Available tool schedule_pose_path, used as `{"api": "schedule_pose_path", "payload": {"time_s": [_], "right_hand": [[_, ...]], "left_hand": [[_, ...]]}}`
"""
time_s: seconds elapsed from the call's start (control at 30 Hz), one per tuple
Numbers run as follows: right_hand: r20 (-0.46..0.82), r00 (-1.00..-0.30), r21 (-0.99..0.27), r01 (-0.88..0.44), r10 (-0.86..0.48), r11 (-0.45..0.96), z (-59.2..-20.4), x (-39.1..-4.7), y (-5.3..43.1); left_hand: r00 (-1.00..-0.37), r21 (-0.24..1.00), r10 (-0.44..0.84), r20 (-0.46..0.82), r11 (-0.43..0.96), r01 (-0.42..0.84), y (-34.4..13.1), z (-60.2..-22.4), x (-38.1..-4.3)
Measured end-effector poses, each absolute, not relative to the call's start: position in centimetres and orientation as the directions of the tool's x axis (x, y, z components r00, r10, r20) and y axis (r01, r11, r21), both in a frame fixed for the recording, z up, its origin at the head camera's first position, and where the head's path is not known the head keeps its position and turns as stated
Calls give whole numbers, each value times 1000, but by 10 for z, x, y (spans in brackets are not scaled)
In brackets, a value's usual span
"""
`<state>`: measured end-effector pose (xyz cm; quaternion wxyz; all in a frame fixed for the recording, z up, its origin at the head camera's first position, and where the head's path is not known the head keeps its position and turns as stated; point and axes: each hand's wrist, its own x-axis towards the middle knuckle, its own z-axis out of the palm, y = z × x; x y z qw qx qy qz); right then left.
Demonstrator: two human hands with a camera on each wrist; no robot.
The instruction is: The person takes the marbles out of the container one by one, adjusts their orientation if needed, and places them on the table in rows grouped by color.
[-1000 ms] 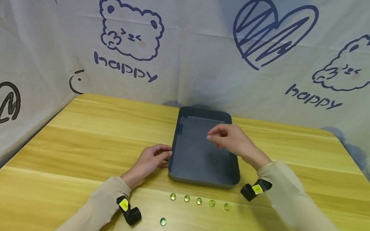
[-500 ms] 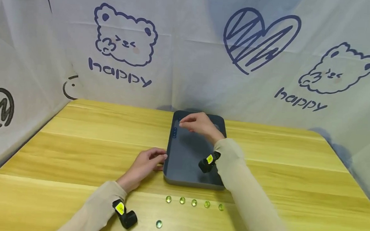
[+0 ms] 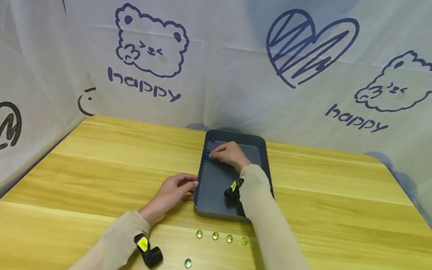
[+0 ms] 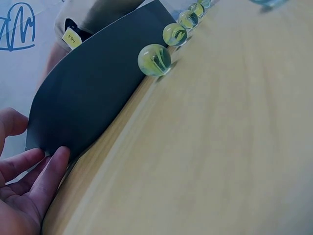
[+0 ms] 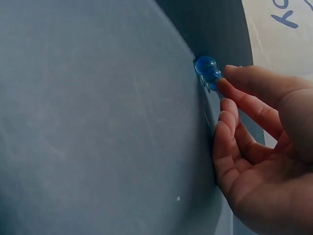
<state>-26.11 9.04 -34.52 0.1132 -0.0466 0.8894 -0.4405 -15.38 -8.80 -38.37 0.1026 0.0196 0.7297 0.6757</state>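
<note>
My right hand (image 3: 230, 154) reaches into a dark grey tray (image 3: 215, 201), thumb and index finger pinching at a blue marble (image 5: 214, 81) by the tray's left wall. Just beyond the fingertips sits another blue marble (image 5: 205, 65) in the same short row. A separate dark blue marble (image 3: 212, 141) lies in the far left corner. The left hand (image 3: 173, 192) rests with relaxed fingers against the outside of the tray's left wall; its fingertips (image 4: 59, 154) touch the wall low down. The right hand's own far fingers are hidden in the head view.
Several yellow-green marbles (image 3: 215, 235) line up on the wooden table (image 3: 125, 162) in front of the tray. A single bluish-green marble (image 3: 188, 263) lies nearer the person. White cloth (image 3: 204, 84) with drawings hangs behind the table.
My right hand has moved left across the tray, first toward the far corner, then down to the row of blue marbles. Its sleeve now covers the rightmost yellow-green marble. The left hand stays put.
</note>
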Motion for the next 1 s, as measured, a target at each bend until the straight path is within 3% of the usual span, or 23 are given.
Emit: {"api": "schedule_pose_path", "payload": {"time_s": [0.37,1.0], "right_hand": [[-87,-982,-674,-65,-167,736,-347,-257,86],[-103,-971,-675,-91,-216,732,-351,-254,79]], "left_hand": [[-979,992,176,-107,90,-93,-87,-384,-155],[-978,989,172,-122,99,-106,-89,-383,-153]]}}
